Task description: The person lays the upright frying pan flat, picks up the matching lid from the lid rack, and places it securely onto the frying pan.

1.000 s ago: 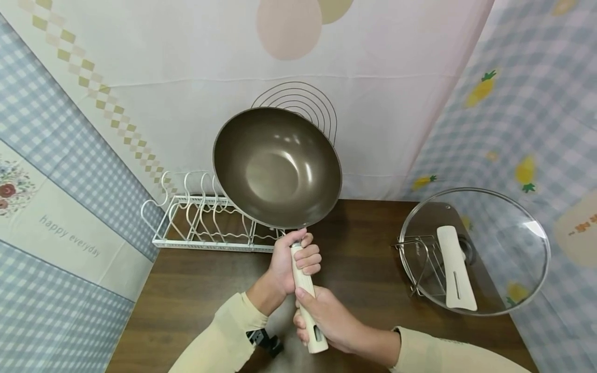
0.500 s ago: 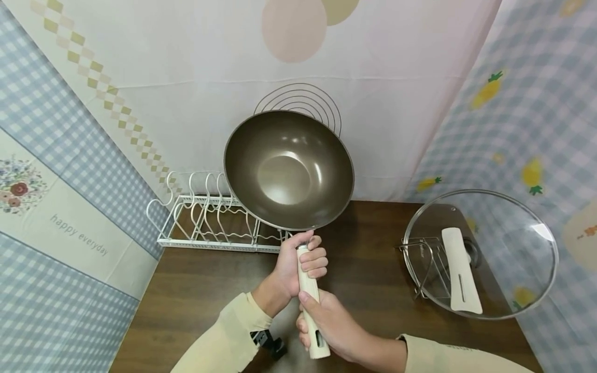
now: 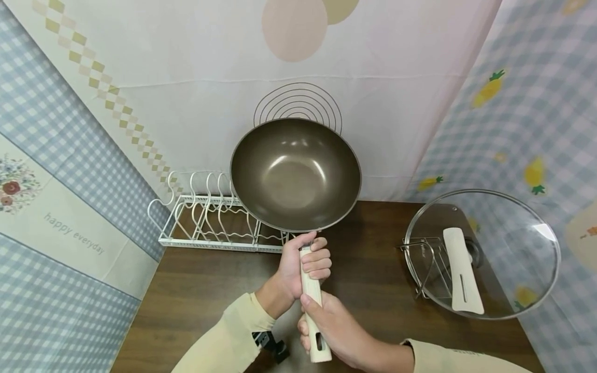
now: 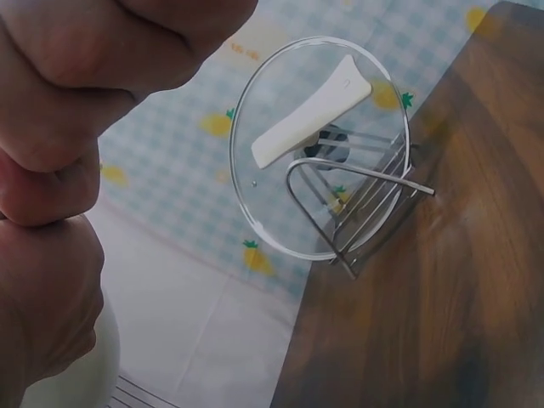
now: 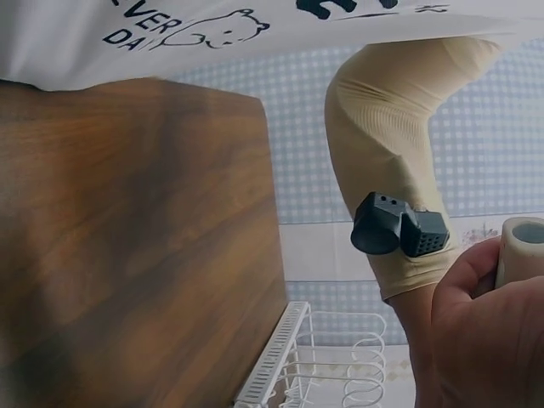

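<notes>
Deep pan, brown inside (image 3: 296, 178), one: held out over the back of the counter (image 3: 373, 290), its bowl turned toward the head camera. Pale handle (image 3: 311, 290), one: clasped by both hands, the left hand (image 3: 290, 269) closed round it just below the rim, the right hand (image 3: 336, 326) wrapped nearer the end, its thumb laid along the top. For a steady hold, the weight is best borne by the left hand and twist checked by the right.

White wire rack (image 3: 210, 243), one: set at left, its right end overlapped by the pan in the head view; whether they touch cannot be told. Glass lid (image 3: 517, 248), one: propped tilted in a metal wire stand (image 3: 428, 246) at right, well apart; its rim is best avoided in any swing that way.
</notes>
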